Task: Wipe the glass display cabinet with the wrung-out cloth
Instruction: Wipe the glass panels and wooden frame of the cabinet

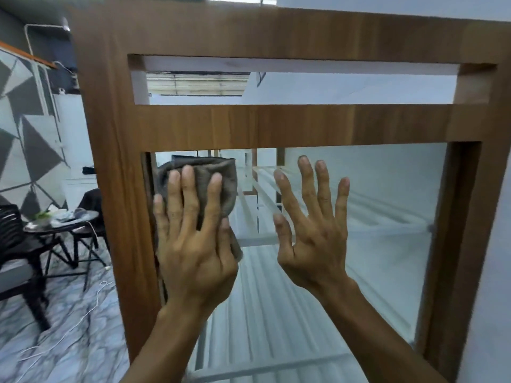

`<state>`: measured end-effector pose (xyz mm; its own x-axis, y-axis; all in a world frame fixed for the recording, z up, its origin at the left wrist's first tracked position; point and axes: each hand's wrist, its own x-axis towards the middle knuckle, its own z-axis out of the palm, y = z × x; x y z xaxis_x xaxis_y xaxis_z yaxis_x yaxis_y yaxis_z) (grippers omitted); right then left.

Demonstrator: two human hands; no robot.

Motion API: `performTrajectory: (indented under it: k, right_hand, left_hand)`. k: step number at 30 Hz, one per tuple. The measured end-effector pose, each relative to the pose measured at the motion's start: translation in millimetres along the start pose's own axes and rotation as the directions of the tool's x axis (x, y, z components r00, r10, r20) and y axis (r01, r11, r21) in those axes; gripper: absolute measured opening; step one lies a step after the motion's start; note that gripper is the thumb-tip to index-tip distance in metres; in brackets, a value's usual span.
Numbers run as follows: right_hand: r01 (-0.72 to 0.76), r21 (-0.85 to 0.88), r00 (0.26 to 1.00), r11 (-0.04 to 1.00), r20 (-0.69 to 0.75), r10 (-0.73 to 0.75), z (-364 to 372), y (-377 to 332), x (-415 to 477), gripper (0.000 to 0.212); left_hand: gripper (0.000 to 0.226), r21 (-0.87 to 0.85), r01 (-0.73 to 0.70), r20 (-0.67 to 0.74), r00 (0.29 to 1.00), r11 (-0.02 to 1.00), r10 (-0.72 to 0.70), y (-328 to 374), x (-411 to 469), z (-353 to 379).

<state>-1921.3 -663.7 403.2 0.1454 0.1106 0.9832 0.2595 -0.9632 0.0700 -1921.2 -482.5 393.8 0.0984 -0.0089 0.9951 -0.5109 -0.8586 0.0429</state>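
The glass display cabinet has a brown wooden frame [116,167] and a large glass pane [381,205] that fills the middle of the view. A grey-brown cloth [204,175] lies bunched against the pane's upper left corner. My left hand [193,239] presses flat on the cloth with straight, spread fingers. My right hand [315,228] is beside it, fingers straight and spread, palm toward the bare glass. Whether it touches the pane I cannot tell. White shelves show through the glass.
A round table [59,221] with clutter and dark chairs [16,244] stand at the left on a marbled floor [63,341]. A white cable [91,302] trails across that floor. An open slot [276,84] runs through the frame above the pane.
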Motion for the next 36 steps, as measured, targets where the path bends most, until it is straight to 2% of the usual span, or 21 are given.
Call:
performTrajectory:
  k: [2,3,4,7,8,9,10,13,14,17,19,21,23,25,28,31,36]
  right_hand:
    - [-0.035,0.005,0.999,0.999,-0.021,0.035,-4,15,-2,0.056]
    - [-0.053,0.001,0.998,0.999,-0.032,0.053,-6,24,-4,0.056]
    - [-0.069,-0.005,0.997,0.998,-0.042,0.068,-9,34,-5,0.056]
    - [-0.068,0.003,0.997,0.998,-0.046,0.068,-18,61,-8,0.056]
    - [-0.061,0.004,0.997,0.998,-0.042,0.061,-21,69,-9,0.057]
    - [-0.065,0.004,0.997,0.998,-0.036,0.065,-24,76,-11,0.058]
    - [-0.081,0.004,0.996,0.997,-0.038,0.081,-26,83,-13,0.058]
    - [-0.092,-0.006,0.995,0.996,-0.038,0.092,-32,105,-15,0.057]
    - [-0.080,-0.010,0.996,0.997,-0.031,0.079,-34,111,-17,0.057]
    - [-0.050,0.013,0.998,0.999,-0.034,0.051,-39,125,-20,0.054]
    - [-0.049,0.046,0.998,0.998,-0.040,0.051,-44,136,-24,0.052]
    - [-0.061,0.094,0.997,0.994,-0.040,0.065,-49,146,-28,0.051]
    - [-0.079,0.115,0.995,0.990,-0.046,0.085,-53,156,-32,0.050]
    - [-0.084,0.100,0.994,0.991,-0.056,0.090,-57,166,-36,0.051]
    - [-0.105,0.072,0.986,0.992,-0.125,0.113,-64,179,-45,0.051]
    - [-0.235,-0.017,0.954,0.972,-0.195,0.227,-69,189,-53,0.056]
    - [-0.282,0.012,0.944,0.959,-0.176,0.280,-71,199,-62,0.058]
  left_hand:
    - [0.056,0.039,0.153,-0.030,0.988,0.987,-0.152,23,3,12]
    - [0.055,0.051,0.189,-0.031,0.982,0.981,-0.187,42,8,19]
    - [0.056,0.041,0.163,0.014,0.986,0.986,-0.164,62,12,25]
    - [0.059,0.029,-0.170,0.151,0.975,0.985,0.164,86,6,44]
    - [0.058,0.038,-0.224,0.159,0.963,0.974,0.216,83,4,46]
    - [0.057,0.051,-0.206,0.137,0.971,0.977,0.198,79,2,47]
    - [0.055,0.063,-0.124,0.086,0.989,0.990,0.118,77,1,49]
    - [0.058,0.078,0.195,-0.057,0.980,0.978,-0.191,107,11,60]
    - [0.060,0.069,0.196,-0.036,0.980,0.978,-0.194,128,15,68]
    - [0.059,0.020,-0.067,0.095,0.993,0.998,0.065,170,12,86]
    - [0.057,0.022,-0.163,0.119,0.980,0.986,0.159,161,8,90]
    - [0.053,0.035,-0.114,0.041,0.993,0.993,0.112,147,4,90]
    - [0.052,0.057,0.025,-0.050,0.998,0.998,-0.022,154,3,93]
    - [0.055,0.068,0.076,-0.048,0.996,0.995,-0.073,182,8,102]
    - [0.059,0.056,-0.002,0.039,0.999,0.998,0.000,215,12,118]
    - [0.058,0.069,-0.111,0.086,0.991,0.991,0.105,226,11,130]
    - [0.057,0.037,-0.261,0.137,0.958,0.965,0.254,250,18,144]
